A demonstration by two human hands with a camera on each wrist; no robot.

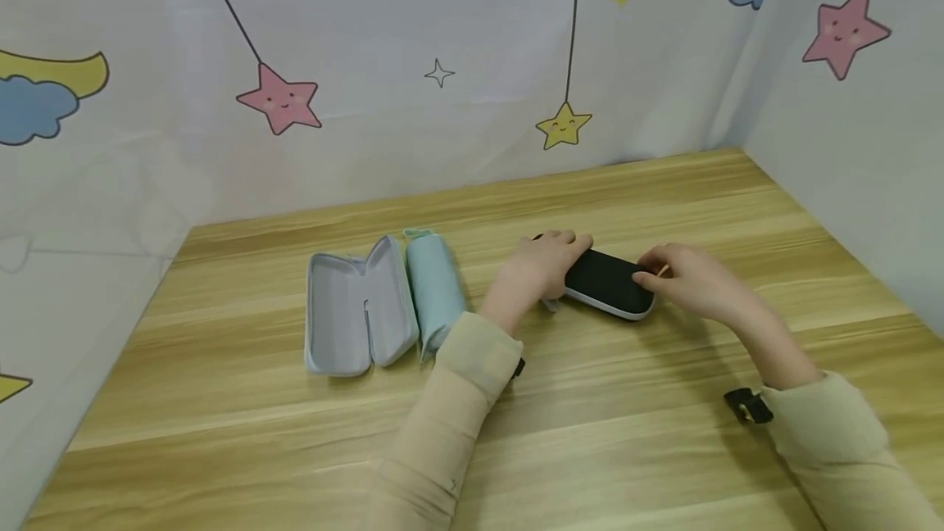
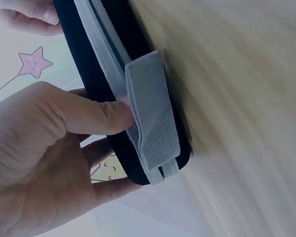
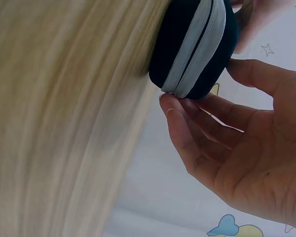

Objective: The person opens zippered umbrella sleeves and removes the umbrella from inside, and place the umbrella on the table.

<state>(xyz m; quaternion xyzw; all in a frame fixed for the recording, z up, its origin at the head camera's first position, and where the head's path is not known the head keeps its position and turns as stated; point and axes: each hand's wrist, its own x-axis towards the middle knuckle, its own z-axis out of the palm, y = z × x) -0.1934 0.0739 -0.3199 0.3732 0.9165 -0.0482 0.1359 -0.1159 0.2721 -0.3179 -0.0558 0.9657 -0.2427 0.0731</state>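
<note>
A black zip case (image 1: 606,280) with a pale grey zipper band lies on the wooden table, its zipper closed along the visible side. My left hand (image 1: 544,265) grips its left end, with fingers over the top and the thumb at the zipper side. In the left wrist view, that thumb presses beside a grey ribbed fabric tab (image 2: 153,111) near the case's end. My right hand (image 1: 696,281) pinches the right end, thumb on the top. Its fingertips (image 3: 173,104) touch the end of the zipper band (image 3: 200,54) in the right wrist view.
Left of my hands, a light grey case (image 1: 335,314) lies open. A pale teal cylindrical pouch (image 1: 435,281) with a small loop lies right beside it. A white curtain (image 1: 442,146) printed with stars and clouds borders the wooden table (image 1: 627,449) at the back and sides.
</note>
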